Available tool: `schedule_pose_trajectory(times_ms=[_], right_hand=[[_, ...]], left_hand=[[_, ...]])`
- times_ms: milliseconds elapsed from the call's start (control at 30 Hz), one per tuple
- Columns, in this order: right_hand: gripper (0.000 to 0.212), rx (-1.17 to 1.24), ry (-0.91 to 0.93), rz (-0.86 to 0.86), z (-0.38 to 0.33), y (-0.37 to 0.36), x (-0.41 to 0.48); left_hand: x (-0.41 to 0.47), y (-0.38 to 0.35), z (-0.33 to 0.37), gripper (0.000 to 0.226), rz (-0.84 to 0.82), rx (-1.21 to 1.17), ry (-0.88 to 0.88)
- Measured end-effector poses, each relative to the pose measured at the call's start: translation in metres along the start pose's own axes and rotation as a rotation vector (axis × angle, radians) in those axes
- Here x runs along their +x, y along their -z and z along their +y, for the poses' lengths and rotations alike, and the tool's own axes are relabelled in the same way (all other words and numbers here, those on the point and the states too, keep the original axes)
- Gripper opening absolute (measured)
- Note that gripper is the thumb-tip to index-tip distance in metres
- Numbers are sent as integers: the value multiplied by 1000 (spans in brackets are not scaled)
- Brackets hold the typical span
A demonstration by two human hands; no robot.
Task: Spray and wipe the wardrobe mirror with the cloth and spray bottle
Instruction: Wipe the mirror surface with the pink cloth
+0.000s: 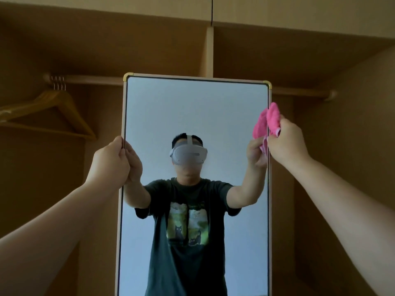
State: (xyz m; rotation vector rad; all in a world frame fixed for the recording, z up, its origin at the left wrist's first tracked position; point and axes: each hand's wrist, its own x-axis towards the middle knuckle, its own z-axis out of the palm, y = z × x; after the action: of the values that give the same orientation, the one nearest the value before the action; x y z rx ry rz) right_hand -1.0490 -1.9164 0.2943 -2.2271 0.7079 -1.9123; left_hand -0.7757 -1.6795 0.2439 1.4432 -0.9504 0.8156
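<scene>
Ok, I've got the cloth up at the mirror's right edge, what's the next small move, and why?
Probably draw the pink cloth leftward across the mirror. Your right hand holds it bunched at the right frame edge, barely on the reflecting surface, while your left hand grips the left edge, which should steady the mirror for a sideways wipe.

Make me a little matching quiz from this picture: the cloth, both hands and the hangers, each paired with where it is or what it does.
1 cloth
2 left hand
3 right hand
4 hangers

a hang on the rail
b grips the left edge of the mirror
c pink, bunched at the mirror's right edge
d holds the cloth

Pairs: 1-c, 2-b, 3-d, 4-a
</scene>
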Motion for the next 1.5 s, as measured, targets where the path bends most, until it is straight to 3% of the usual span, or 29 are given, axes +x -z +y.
schedule_pose_trajectory(times_ms=[367, 967, 1500], right_hand=[[52, 24, -56, -17, 8, -5, -33], [56, 62, -82, -23, 23, -15, -85], [58, 91, -112, -14, 43, -30, -129]], left_hand=[[-25, 4, -2, 13, -37, 213, -38], [-58, 2, -5, 33, -32, 102, 46], [-82, 5, -30, 18, -92, 95, 75]])
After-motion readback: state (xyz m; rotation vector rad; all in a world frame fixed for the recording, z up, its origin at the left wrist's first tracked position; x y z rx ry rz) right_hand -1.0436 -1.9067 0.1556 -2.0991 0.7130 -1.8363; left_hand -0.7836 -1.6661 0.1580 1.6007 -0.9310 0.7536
